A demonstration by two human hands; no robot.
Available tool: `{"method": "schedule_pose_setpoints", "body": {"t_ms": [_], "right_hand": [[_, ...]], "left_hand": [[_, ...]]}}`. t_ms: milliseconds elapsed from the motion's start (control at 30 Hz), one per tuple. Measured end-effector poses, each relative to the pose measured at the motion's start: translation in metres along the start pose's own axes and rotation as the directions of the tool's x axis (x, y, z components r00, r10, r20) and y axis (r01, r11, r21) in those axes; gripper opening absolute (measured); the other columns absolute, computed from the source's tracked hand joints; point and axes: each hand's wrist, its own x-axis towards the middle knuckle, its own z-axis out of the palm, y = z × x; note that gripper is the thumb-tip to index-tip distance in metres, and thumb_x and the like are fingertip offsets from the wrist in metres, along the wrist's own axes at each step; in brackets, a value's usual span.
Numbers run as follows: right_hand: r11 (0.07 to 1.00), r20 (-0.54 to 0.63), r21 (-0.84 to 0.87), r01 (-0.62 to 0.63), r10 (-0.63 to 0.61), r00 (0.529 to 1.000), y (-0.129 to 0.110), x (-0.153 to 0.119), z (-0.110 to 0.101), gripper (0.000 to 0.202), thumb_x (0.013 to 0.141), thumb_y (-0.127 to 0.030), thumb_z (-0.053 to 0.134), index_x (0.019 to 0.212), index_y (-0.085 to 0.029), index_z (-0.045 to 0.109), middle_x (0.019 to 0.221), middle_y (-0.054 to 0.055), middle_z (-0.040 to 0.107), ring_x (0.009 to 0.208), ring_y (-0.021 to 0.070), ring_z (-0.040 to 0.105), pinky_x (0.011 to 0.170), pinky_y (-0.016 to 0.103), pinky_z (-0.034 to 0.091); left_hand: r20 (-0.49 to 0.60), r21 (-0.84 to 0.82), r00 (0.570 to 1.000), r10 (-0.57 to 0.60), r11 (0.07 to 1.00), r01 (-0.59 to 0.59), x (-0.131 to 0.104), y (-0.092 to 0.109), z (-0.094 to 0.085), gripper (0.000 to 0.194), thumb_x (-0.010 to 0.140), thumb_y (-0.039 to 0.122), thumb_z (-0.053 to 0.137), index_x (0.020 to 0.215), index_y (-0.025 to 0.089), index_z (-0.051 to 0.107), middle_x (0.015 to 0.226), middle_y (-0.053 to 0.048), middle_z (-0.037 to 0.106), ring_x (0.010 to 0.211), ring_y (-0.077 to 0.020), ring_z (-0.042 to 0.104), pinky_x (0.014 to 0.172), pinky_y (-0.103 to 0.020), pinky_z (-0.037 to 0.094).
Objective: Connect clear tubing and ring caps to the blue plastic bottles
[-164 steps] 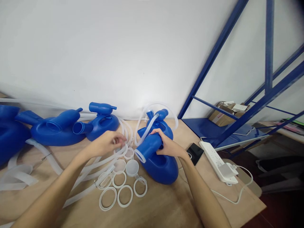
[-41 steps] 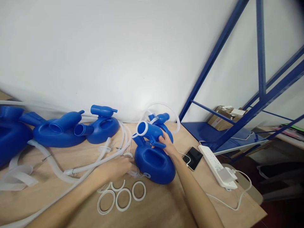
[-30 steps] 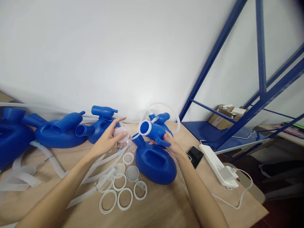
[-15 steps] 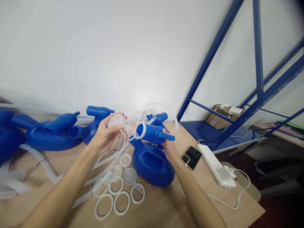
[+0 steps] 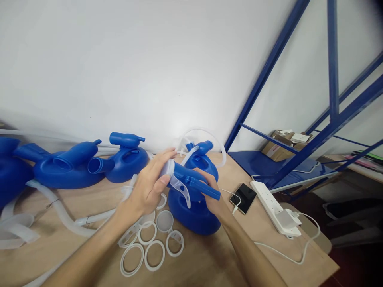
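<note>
Moved since the 0.5 s frame: translucent cap (image 5: 168,168), from beside the mouth of the blue spout piece (image 5: 186,174) to over it, left hand (image 5: 147,186) with it.

Left hand: grasping cap, thumb on near side, fingers over far side. Cap's holed strap (image 5: 183,192) hangs down along the spout piece. Right hand (image 5: 212,193): clenched around the spout piece near its blue clip (image 5: 206,187).

Landmark: near bottle (image 5: 194,223), blue, on the wooden table (image 5: 233,259).

- Above it: spout piece and cap, both held; contact with bottle not clear.
- Just left of it: white rings (image 5: 164,258) and a strapped disc cap (image 5: 164,221).
- Behind it: second blue bottle (image 5: 206,162) with looped clear tube (image 5: 224,154).
- Farther left: three more blue bottles (image 5: 127,164); clear hoses (image 5: 61,211) in front of them.
- Right of it: phone (image 5: 243,198) with cable, then power strip (image 5: 269,205) with white charger (image 5: 287,218).
- Beyond, rear right: blue metal rack (image 5: 269,63), cardboard box (image 5: 278,149) on its shelf.
</note>
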Motion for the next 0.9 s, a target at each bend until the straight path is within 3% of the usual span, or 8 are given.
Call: {"method": "schedule_pose_setpoints", "body": {"t_ms": [100, 200, 300, 433, 600, 667, 733, 900], "right_hand": [[0.995, -0.006, -0.049, 0.089, -0.09, 0.996, -0.008, -0.006, 0.0, 0.065, 0.092, -0.082, 0.045, 0.099, -0.022, 0.072, 0.079, 0.004, 0.066, 0.074, 0.0237, 0.062, 0.072, 0.036, 0.055], [0.989, -0.016, -0.13, 0.077, -0.079, 0.997, -0.017, -0.012, -0.002, 0.066, 0.091, -0.082, 0.047, 0.1, -0.022, 0.073, 0.078, 0.003, 0.066, 0.071, 0.0225, 0.06, 0.071, 0.035, 0.053], [0.976, -0.069, -0.214, 0.036, -0.052, 0.996, -0.022, -0.019, -0.004, 0.07, 0.088, -0.086, 0.048, 0.105, -0.023, 0.074, 0.085, 0.006, 0.07, 0.079, 0.0262, 0.063, 0.075, 0.036, 0.054], [0.967, -0.091, -0.242, 0.08, -0.104, 0.99, -0.027, -0.026, -0.006, 0.075, 0.085, -0.09, 0.045, 0.114, -0.028, 0.075, 0.097, 0.007, 0.075, 0.087, 0.0298, 0.067, 0.085, 0.04, 0.055], [0.941, -0.007, -0.294, 0.169, -0.179, 0.984, -0.036, -0.018, -0.013, 0.07, 0.088, -0.087, 0.045, 0.11, -0.027, 0.074, 0.083, 0.005, 0.073, 0.068, 0.0247, 0.067, 0.071, 0.035, 0.053], [0.923, 0.016, -0.337, 0.186, -0.192, 0.981, -0.036, -0.01, -0.014, 0.066, 0.09, -0.084, 0.046, 0.106, -0.026, 0.073, 0.076, 0.005, 0.071, 0.062, 0.0236, 0.065, 0.064, 0.035, 0.051], [0.921, -0.003, -0.332, 0.203, -0.216, 0.976, -0.031, -0.001, -0.011, 0.069, 0.09, -0.085, 0.043, 0.105, -0.024, 0.073, 0.076, 0.005, 0.071, 0.062, 0.0238, 0.065, 0.063, 0.035, 0.051], [0.895, -0.061, -0.315, 0.315, -0.35, 0.935, -0.017, 0.021, 0.01, 0.082, 0.088, -0.091, 0.033, 0.102, -0.021, 0.074, 0.082, 0.008, 0.073, 0.069, 0.0268, 0.068, 0.069, 0.037, 0.054]], "left_hand": [[-0.049, -0.086, 0.997, 0.054, 0.995, -0.058, -0.003, 0.004, 0.006, 0.057, 0.105, 0.056, 0.038, 0.144, 0.021, 0.06, 0.153, -0.013, 0.058, 0.141, -0.036, 0.053, 0.119, -0.051, 0.039], [-0.046, -0.24, 0.999, -0.02, 0.971, 0.009, -0.008, 0.004, 0.016, 0.06, 0.103, 0.061, 0.039, 0.147, 0.024, 0.057, 0.143, -0.012, 0.066, 0.131, -0.0356, 0.062, 0.112, -0.051, 0.047], [-0.032, -0.389, 0.994, -0.106, 0.917, 0.085, -0.014, 0.008, 0.023, 0.061, 0.1, 0.065, 0.043, 0.147, 0.028, 0.057, 0.146, -0.01, 0.064, 0.123, -0.036, 0.066, 0.106, -0.051, 0.052], [-0.045, -0.502, 0.981, -0.19, 0.853, 0.143, -0.019, 0.024, 0.026, 0.063, 0.095, 0.069, 0.05, 0.142, 0.028, 0.062, 0.148, -0.01, 0.061, 0.111, -0.0354, 0.071, 0.099, -0.051, 0.056], [0.018, -0.609, 0.976, -0.215, 0.772, 0.181, -0.018, 0.026, 0.026, 0.068, 0.095, 0.071, 0.048, 0.146, 0.026, 0.055, 0.146, -0.012, 0.061, 0.124, -0.0382, 0.065, 0.105, -0.052, 0.054], [0.023, -0.589, 0.975, -0.22, 0.785, 0.191, -0.016, 0.021, 0.024, 0.071, 0.096, 0.074, 0.045, 0.147, 0.025, 0.053, 0.141, -0.013, 0.063, 0.124, -0.0376, 0.065, 0.105, -0.051, 0.054], [-0.018, -0.484, 0.973, -0.229, 0.854, 0.191, -0.014, 0.018, 0.02, 0.07, 0.097, 0.075, 0.042, 0.142, 0.023, 0.057, 0.131, -0.013, 0.067, 0.118, -0.0353, 0.066, 0.103, -0.048, 0.054], [-0.296, -0.243, 0.935, -0.194, 0.962, 0.123, -0.007, 0.022, 0.007, 0.051, 0.103, 0.063, 0.04, 0.116, 0.021, 0.065, 0.109, -0.008, 0.07, 0.1, -0.0276, 0.065, 0.091, -0.039, 0.051]]}}
